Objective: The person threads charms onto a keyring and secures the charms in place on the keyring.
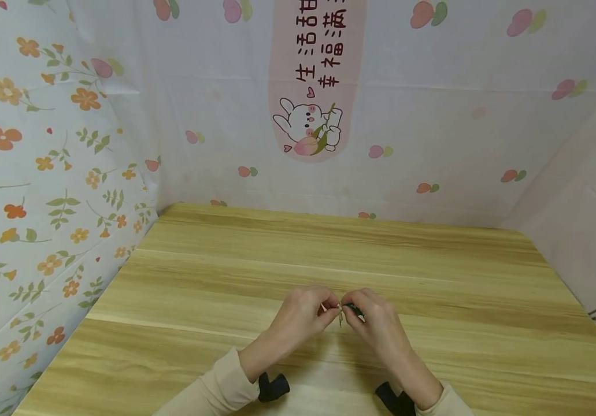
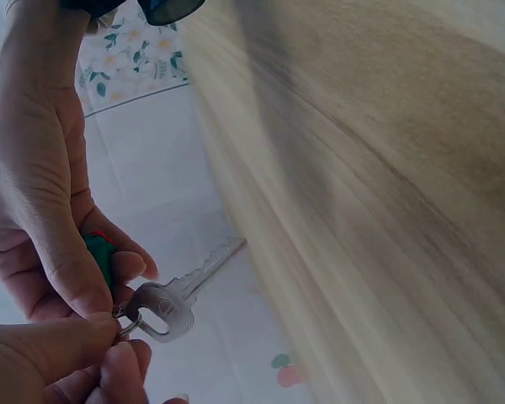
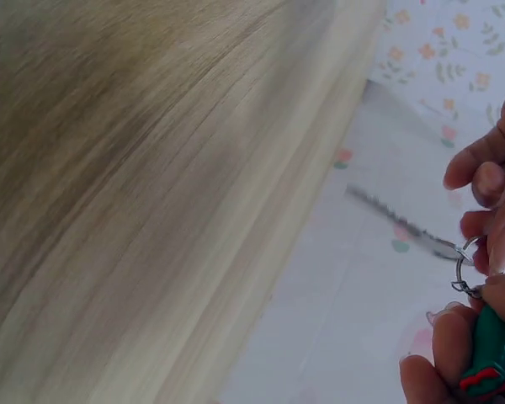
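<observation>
Hands above counter (image 1: 433,271): left hand (image 1: 303,315) pinches key ring (image 3: 465,268) with key (image 2: 181,295); right hand (image 1: 376,323) fingers clamp green charm (image 3: 486,353). Likely threading step; next needs ring pried apart.

Head view: looks forward and down from above onto the wooden table (image 1: 360,260), both hands at lower centre, printed cloth walls on three sides. Left wrist view: very close, from under the left hand (image 2: 59,366), facing along the table edge toward the key (image 2: 185,290); right wrist view: equally close, beside the right hand (image 3: 480,337), facing the opposite way. All three share the key on its ring (image 3: 465,265) and the tabletop; the head view shows them small.
</observation>
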The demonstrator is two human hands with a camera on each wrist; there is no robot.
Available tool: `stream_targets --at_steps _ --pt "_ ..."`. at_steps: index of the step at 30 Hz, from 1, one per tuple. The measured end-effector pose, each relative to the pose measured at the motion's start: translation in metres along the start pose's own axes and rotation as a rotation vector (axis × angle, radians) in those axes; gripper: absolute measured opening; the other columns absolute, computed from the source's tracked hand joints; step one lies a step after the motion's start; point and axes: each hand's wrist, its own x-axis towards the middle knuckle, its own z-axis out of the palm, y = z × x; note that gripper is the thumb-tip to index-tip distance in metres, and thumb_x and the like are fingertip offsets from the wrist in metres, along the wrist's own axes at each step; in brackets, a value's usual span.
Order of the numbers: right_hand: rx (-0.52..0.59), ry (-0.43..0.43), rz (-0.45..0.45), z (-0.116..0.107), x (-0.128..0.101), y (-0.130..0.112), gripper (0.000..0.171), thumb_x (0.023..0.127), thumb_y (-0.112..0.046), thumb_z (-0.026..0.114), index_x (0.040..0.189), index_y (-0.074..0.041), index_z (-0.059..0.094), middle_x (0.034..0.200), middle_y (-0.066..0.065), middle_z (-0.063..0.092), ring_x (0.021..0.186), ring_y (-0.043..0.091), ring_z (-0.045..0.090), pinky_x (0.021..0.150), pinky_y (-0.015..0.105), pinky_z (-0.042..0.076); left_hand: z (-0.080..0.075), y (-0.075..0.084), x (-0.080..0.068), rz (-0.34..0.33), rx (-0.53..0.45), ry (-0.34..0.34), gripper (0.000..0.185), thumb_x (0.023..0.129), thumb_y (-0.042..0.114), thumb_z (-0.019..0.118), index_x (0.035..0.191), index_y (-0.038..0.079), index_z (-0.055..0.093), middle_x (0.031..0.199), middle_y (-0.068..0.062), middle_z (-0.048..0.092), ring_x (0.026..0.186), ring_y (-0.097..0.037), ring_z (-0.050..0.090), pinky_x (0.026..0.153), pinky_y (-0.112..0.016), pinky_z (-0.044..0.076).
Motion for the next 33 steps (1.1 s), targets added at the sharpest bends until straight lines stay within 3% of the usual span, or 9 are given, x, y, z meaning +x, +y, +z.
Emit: stream_targets --at_steps 3,11,18,24,29,33 --pt "-0.026 0.016 -0.044 0.0006 -0.0007 -0.0001 0.024 0.066 0.010 0.078 0.077 -0.007 0.064 0.074 0.002 0.063 0.060 0.008 0.060 0.052 0.012 0.045 -0.0013 0.0027 0.0003 -0.002 0.023 -0.012 0.007 0.082 0.009 0.072 0.077 0.012 0.069 0.071 0.003 0.067 0.058 0.003 0.055 0.051 -0.006 0.037" --pt "0.008 0.010 0.026 -0.0009 -0.0043 -0.0005 0.023 0.066 0.008 0.079 0.078 -0.007 0.065 0.076 0.004 0.065 0.062 0.011 0.063 0.053 0.014 0.048 0.0007 0.0005 -0.0028 -0.040 -0.124 0.003 0.008 0.081 0.008 0.072 0.075 0.010 0.068 0.070 0.002 0.065 0.056 0.005 0.050 0.051 -0.010 0.041" --pt "-0.041 0.013 -0.042 -0.0008 -0.0049 -0.0002 0.026 0.064 0.010 0.079 0.078 -0.007 0.065 0.075 0.003 0.064 0.060 0.010 0.061 0.052 0.013 0.046 -0.0014 0.0035 -0.0009 -0.056 -0.113 -0.060 0.005 0.084 0.015 0.070 0.082 0.011 0.073 0.075 0.005 0.069 0.058 0.008 0.050 0.051 -0.008 0.041" --pt "0.003 0.007 -0.001 -0.0011 -0.0064 0.0006 0.024 0.068 0.009 0.078 0.079 -0.008 0.065 0.075 0.001 0.064 0.061 0.009 0.060 0.052 0.013 0.046 -0.0011 0.0033 -0.0017 -0.066 -0.144 -0.030 0.004 0.084 0.013 0.071 0.080 0.012 0.072 0.074 0.004 0.068 0.056 0.007 0.048 0.050 -0.010 0.040" --pt "-0.047 0.014 -0.046 -0.0010 -0.0058 0.0012 0.026 0.065 0.009 0.079 0.078 -0.008 0.064 0.072 -0.001 0.062 0.058 0.007 0.056 0.051 0.010 0.042 -0.0008 0.0040 -0.0003 -0.088 -0.140 -0.080 0.007 0.085 0.016 0.070 0.079 0.012 0.071 0.070 0.008 0.066 0.054 0.008 0.044 0.048 -0.011 0.038" --pt "-0.043 0.018 -0.058 -0.0007 -0.0055 0.0017 0.028 0.063 0.010 0.080 0.079 -0.007 0.065 0.072 0.000 0.062 0.058 0.007 0.057 0.052 0.010 0.043 -0.0004 0.0040 -0.0009 -0.080 -0.149 -0.056 0.007 0.085 0.013 0.069 0.078 0.012 0.071 0.070 0.007 0.065 0.055 0.006 0.044 0.049 -0.011 0.039"
